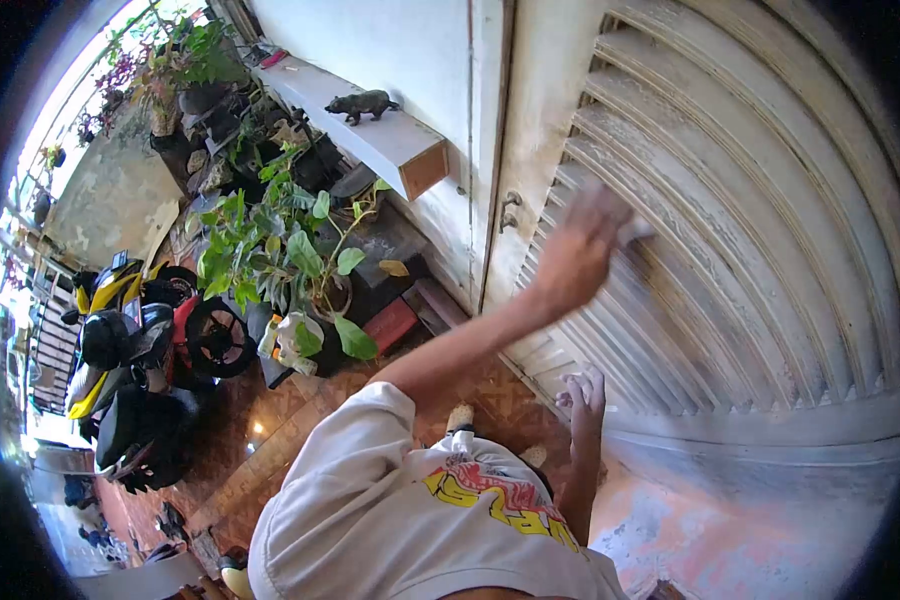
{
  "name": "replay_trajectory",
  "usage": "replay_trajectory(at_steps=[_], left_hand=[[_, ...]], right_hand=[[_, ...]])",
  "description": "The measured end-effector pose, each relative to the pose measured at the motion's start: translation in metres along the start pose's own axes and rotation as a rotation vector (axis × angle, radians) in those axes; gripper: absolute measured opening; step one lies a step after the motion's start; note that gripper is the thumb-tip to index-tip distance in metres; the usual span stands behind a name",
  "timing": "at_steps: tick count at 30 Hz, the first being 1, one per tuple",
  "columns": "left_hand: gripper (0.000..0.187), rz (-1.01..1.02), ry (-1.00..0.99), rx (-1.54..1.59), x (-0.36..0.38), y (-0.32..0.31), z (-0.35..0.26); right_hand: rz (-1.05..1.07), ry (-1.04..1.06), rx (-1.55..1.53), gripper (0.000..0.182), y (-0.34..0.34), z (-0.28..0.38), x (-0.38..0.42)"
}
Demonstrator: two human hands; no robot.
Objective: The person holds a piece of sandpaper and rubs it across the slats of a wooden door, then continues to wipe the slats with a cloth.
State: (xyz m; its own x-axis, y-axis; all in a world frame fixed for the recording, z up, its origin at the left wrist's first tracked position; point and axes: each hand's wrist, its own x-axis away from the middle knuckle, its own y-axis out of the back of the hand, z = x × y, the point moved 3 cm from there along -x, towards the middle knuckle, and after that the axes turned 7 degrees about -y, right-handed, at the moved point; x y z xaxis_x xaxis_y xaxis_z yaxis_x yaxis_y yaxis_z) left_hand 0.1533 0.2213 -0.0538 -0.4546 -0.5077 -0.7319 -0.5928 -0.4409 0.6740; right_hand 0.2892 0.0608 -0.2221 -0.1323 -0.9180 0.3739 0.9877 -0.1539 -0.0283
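Observation:
My left hand (585,245) is raised across the upper middle, against the slats of a worn, pale louvered door (690,230). It is blurred and closed around something small and whitish, which shows past its fingertips and is too smeared to name. Below it, my right hand (582,390) is near the lower ends of the slats. Its fingers are bent, slightly apart and look whitish, with no object visible in them. The slats have uneven, rubbed-looking paint with brownish patches. A small metal latch (510,212) is on the door frame.
A white ledge (400,150) bears a dark animal figurine (363,106). Leafy potted plants (305,255) are beneath it, with a yellow and black motorcycle (120,340) farther left. Brown patterned tiles (260,435) cover the floor. A pinkish, whitish surface (690,530) is at the lower right.

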Motion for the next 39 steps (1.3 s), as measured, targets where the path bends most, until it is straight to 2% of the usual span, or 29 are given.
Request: replay_trajectory(at_steps=[1,2,4,5,7,9,10,12,13,14,16,19,20,22,24,26,28,29,30,31,32,34,35,36,37,38,39], left_hand=[[0.056,-0.028,0.110,0.053,-0.010,0.008,0.018],[0.055,-0.133,0.178,0.046,-0.010,0.012,0.006],[0.054,-0.082,0.070,0.009,-0.005,0.003,-0.031],[0.054,-0.096,0.048,0.174,-0.001,-0.001,-0.050],[0.051,-0.080,-0.054,0.157,0.003,-0.005,-0.046],[0.048,0.063,-0.008,0.117,-0.002,0.007,-0.014],[0.052,-0.034,0.045,0.082,-0.009,0.016,-0.005],[0.044,-0.105,0.034,-0.056,-0.003,-0.005,-0.028],[0.046,-0.001,0.050,0.023,0.000,-0.010,-0.048],[0.049,-0.060,0.036,0.152,0.000,-0.009,-0.067],[0.051,-0.087,0.007,0.238,-0.001,0.000,-0.057],[0.048,-0.086,0.008,-0.072,-0.001,0.016,0.001],[0.048,-0.093,-0.002,-0.064,-0.001,0.010,-0.004],[0.056,-0.095,0.116,-0.043,0.001,-0.001,-0.019],[0.062,-0.093,0.021,0.152,0.007,-0.006,-0.067],[0.061,-0.057,-0.029,0.188,0.010,0.001,-0.063],[0.056,-0.018,0.033,0.055,0.013,0.003,-0.023],[0.054,-0.054,0.065,0.009,0.009,0.010,-0.008],[0.052,-0.095,0.093,-0.033,0.002,0.014,-0.005],[0.050,-0.117,0.114,-0.026,-0.003,0.007,-0.016],[0.049,-0.129,0.141,-0.019,-0.002,0.000,-0.029],[0.049,-0.048,0.004,0.011,0.002,-0.013,-0.063],[0.050,-0.031,-0.009,0.098,0.005,-0.015,-0.087],[0.052,-0.007,-0.106,0.076,0.006,-0.020,-0.107],[0.053,-0.023,-0.100,0.171,0.008,-0.024,-0.123],[0.055,-0.038,-0.084,0.265,0.005,-0.020,-0.134],[0.056,0.009,-0.102,0.215,0.006,-0.019,-0.127]], right_hand=[[-0.020,-0.015,-0.008,0.041,0.000,-0.001,0.003],[-0.025,-0.024,-0.044,0.041,0.000,-0.003,0.006],[-0.085,-0.016,-0.116,0.042,-0.001,-0.009,0.002],[-0.068,-0.016,-0.064,0.042,-0.003,-0.023,-0.004],[-0.107,-0.034,-0.015,0.043,-0.001,-0.025,0.003],[0.013,0.054,-0.020,0.043,-0.009,-0.003,0.015],[-0.018,0.047,-0.027,0.043,-0.004,-0.005,0.018],[-0.078,0.022,0.046,0.044,-0.002,-0.010,0.016],[-0.085,0.024,0.044,0.044,-0.002,-0.017,0.015],[-0.073,0.030,0.084,0.045,-0.003,-0.029,0.010],[-0.051,0.027,0.139,0.046,-0.009,-0.024,0.016],[0.010,0.074,-0.025,0.042,-0.019,0.010,0.034],[-0.003,0.082,-0.025,0.042,-0.014,0.009,0.034],[-0.077,0.081,-0.021,0.043,-0.008,-0.002,0.031],[-0.085,0.077,0.054,0.044,-0.011,-0.007,0.021],[-0.106,0.086,0.135,0.045,-0.011,-0.004,0.017],[-0.075,0.076,0.136,0.046,-0.018,0.009,0.026],[-0.069,0.019,0.109,0.049,-0.013,-0.013,0.018],[-0.013,0.059,0.064,0.050,-0.014,-0.008,0.023],[-0.023,0.105,0.010,0.038,-0.011,-0.021,0.018],[-0.063,0.137,-0.004,0.038,-0.006,-0.038,0.012],[-0.104,0.128,0.291,0.050,-0.004,-0.064,0.002],[-0.135,0.136,0.267,0.050,-0.003,-0.062,-0.002],[-0.066,0.103,0.274,0.053,-0.007,-0.059,-0.004],[0.012,0.064,0.276,0.056,-0.015,-0.059,-0.005],[0.002,0.056,0.248,0.056,-0.021,-0.045,0.001],[-0.015,0.083,0.286,0.059,-0.024,-0.019,0.014]])
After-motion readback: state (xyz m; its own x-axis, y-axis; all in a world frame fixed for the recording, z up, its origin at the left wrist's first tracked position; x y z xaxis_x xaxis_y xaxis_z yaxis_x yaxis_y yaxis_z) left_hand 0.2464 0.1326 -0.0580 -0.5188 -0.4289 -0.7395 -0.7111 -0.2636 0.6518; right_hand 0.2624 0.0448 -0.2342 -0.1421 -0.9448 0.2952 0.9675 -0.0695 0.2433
